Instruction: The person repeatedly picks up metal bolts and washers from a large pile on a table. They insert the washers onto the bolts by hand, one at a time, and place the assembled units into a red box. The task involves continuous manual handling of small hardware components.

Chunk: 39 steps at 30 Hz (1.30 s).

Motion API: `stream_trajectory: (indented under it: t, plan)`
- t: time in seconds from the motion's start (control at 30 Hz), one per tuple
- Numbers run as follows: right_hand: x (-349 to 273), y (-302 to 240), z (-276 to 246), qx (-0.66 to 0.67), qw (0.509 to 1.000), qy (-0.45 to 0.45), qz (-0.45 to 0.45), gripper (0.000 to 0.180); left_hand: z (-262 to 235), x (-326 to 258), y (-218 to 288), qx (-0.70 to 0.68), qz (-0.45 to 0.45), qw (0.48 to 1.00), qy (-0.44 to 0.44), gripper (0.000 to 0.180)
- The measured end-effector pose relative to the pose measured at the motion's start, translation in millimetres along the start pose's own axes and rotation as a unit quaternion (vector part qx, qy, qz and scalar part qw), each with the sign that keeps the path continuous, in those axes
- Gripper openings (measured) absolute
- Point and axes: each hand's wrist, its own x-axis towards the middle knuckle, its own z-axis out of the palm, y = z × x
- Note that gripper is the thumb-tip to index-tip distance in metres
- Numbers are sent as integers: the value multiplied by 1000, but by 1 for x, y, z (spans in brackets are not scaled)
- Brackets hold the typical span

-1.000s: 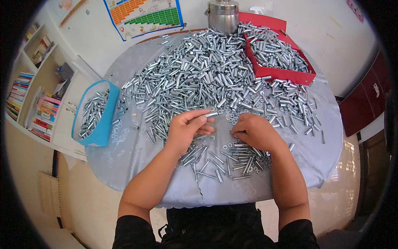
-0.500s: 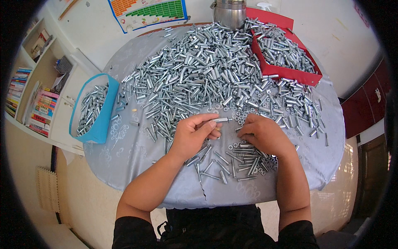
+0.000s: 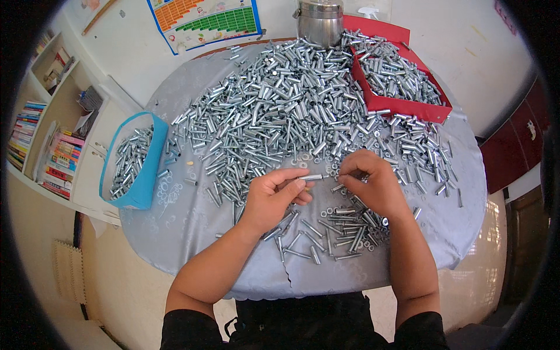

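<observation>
My left hand (image 3: 269, 201) is closed in a pinch on a sleeve anchor (image 3: 314, 177), a shiny metal sleeve with a thin threaded end pointing right. Just right of that end is my right hand (image 3: 373, 182), its fingers bent together; whatever may be between them is hidden. Small washers and nuts (image 3: 332, 169) lie scattered around the right fingertips. Nearer to me, between my forearms, is a small heap of loose bolts (image 3: 344, 230) with nuts and washers. Beyond both hands spreads a large pile of metal sleeves and bolts (image 3: 274, 111).
A blue bin (image 3: 143, 184) full of metal parts stands at the left of the cloth-covered table (image 3: 198, 233). At the back right sits a red box (image 3: 402, 105) heaped with sleeves, beside a steel canister (image 3: 319, 26). Bookshelves (image 3: 52, 134) line the left wall.
My right hand has risen slightly away from me, its fingers now beside the end of the sleeve anchor. My left hand keeps its hold on the anchor. The view has shifted a little.
</observation>
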Motion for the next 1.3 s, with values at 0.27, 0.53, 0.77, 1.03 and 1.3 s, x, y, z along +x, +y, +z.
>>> stream_trajectory:
  t: [0.27, 0.53, 0.77, 1.03, 1.3]
  plan:
    - [-4, 5, 25, 87, 994, 47, 40, 6, 1, -1, 1, 1, 5, 1000, -7, 26]
    - [-5, 6, 27, 113, 993, 32, 18, 8, 2, 0, 1, 8, 0, 1000, -1, 26]
    - [-5, 6, 25, 96, 995, 24, 21, 8, 1, 1, 1, -17, -4, 1000, 4, 26]
    - [-5, 4, 25, 158, 984, 22, 73, 9, 0, 1, 3, -14, -7, 1000, -4, 26]
    - [-5, 3, 24, 150, 986, 2, 70, 18, 0, 0, 2, -15, -8, 1000, -25, 27]
